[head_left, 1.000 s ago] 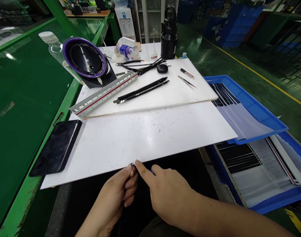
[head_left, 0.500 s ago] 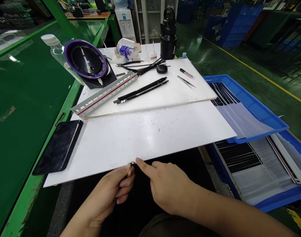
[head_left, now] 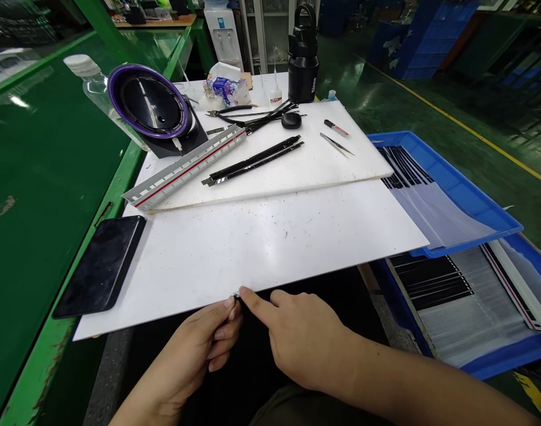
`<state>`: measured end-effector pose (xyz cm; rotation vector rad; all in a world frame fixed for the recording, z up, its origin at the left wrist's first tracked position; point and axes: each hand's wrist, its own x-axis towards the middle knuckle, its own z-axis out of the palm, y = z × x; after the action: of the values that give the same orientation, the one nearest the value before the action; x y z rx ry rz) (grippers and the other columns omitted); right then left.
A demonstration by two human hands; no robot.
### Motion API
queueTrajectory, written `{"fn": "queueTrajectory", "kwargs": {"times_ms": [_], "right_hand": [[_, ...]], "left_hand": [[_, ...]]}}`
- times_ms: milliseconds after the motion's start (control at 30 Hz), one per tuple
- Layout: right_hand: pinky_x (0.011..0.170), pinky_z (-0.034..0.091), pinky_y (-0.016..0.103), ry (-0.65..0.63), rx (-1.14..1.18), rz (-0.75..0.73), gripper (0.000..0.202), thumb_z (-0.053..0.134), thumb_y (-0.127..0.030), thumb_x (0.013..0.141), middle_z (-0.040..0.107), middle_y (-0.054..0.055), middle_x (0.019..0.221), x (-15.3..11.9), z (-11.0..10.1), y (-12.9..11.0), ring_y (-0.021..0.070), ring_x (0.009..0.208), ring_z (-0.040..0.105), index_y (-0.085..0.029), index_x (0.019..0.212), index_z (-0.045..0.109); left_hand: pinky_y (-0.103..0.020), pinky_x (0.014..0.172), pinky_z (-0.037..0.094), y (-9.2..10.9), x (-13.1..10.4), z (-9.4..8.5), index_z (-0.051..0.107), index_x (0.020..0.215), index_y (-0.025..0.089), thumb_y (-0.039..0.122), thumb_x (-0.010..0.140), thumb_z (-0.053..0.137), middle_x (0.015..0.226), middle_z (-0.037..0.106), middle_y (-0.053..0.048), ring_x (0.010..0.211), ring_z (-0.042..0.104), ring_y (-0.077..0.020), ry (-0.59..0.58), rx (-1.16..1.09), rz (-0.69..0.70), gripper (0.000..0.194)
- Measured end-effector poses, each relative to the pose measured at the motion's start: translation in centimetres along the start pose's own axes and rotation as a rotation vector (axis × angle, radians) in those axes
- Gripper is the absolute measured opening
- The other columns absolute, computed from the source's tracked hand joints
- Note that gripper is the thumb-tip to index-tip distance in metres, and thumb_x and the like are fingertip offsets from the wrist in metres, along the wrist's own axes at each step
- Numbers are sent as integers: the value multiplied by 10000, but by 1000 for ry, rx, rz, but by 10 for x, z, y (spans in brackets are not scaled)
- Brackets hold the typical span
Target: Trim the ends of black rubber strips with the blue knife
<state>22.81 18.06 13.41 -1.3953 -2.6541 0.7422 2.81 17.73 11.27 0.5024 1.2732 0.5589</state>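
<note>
My left hand (head_left: 208, 337) is closed in a pinch at the table's front edge. Between its thumb and forefinger shows the end of a small black strip (head_left: 236, 296); most of it is hidden. With its index finger stretched out, my right hand (head_left: 303, 337) meets the strip's tip. The other fingers are curled under, and whatever they hold, if anything, is out of sight. Beyond the hands, on a white foam board (head_left: 341, 163), lie several black strips (head_left: 255, 161) and a grey scale ruler (head_left: 185, 168). Tweezers (head_left: 336, 145) and a marker pen (head_left: 336, 128) rest at the right.
A black phone (head_left: 101, 266) lies at the left edge, below a purple-rimmed fan (head_left: 148, 103). A black flask (head_left: 303, 68), glue bottle (head_left: 275, 96), pliers (head_left: 228, 111) and small black case (head_left: 291, 120) stand or lie farther back. Blue trays (head_left: 487, 219) with black strips sit at the right.
My right index fingertip has shifted slightly left, closer to my left thumb and the strip. The left hand keeps its pinch. The view has tilted slightly.
</note>
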Motion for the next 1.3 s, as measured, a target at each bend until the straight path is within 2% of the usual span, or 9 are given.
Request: {"fn": "queueTrajectory", "kwargs": {"times_ms": [133,267,367,533,700,833,1033,1300], "right_hand": [[431,230,309,-8,-68,-1,764,488,-149,834,645,36,863,0,5,-3,198,536,590,-276,1564,301],[402,209,294,-5,-142,21,789,496,-137,831,622,52,867,-2,12,-8,179,505,563,-259,1578,270],[408,231,296,-26,-120,40,787,489,-133,836,625,53,872,-3,11,-9,185,526,579,-265,1581,269],[486,344,331,-23,27,21,735,441,-150,863,656,37,895,-4,3,-2,224,618,629,-275,1574,299],[527,393,351,-20,57,16,727,411,-148,873,668,42,934,-5,-1,-2,242,645,645,-284,1577,293],[517,389,351,-55,55,25,731,409,-150,879,667,43,936,-5,-2,-3,241,635,644,-287,1584,277],[526,385,354,1,38,-6,713,413,-153,877,672,33,919,-3,-1,1,233,625,636,-296,1567,309],[465,327,334,-10,-28,-12,727,447,-148,860,651,31,881,-3,-3,-3,214,571,601,-274,1562,306]], "left_hand": [[-159,376,199,1,0,1,514,712,198,597,726,741,556,333,97,453,172,-47,3,6,5,459],[-158,377,195,2,0,-1,510,706,197,585,704,763,555,329,99,455,173,-46,-4,4,-3,463],[-160,376,192,2,1,-2,503,702,200,577,692,773,555,326,99,454,172,-46,-14,-9,-14,464],[-161,376,189,2,2,-2,493,695,201,577,704,763,556,328,98,453,171,-47,-17,2,-4,463],[-162,374,188,2,1,-2,480,684,203,599,686,769,548,327,101,448,168,-44,-13,6,-7,491],[-162,375,184,2,0,-2,489,695,203,603,686,766,550,330,101,450,170,-46,-11,15,-8,487],[-171,384,189,0,0,-4,478,697,205,595,720,742,559,329,98,454,178,-50,-15,22,-3,471],[-174,390,187,0,2,-2,491,716,205,585,762,703,570,325,93,460,173,-54,-14,33,4,437]]}}
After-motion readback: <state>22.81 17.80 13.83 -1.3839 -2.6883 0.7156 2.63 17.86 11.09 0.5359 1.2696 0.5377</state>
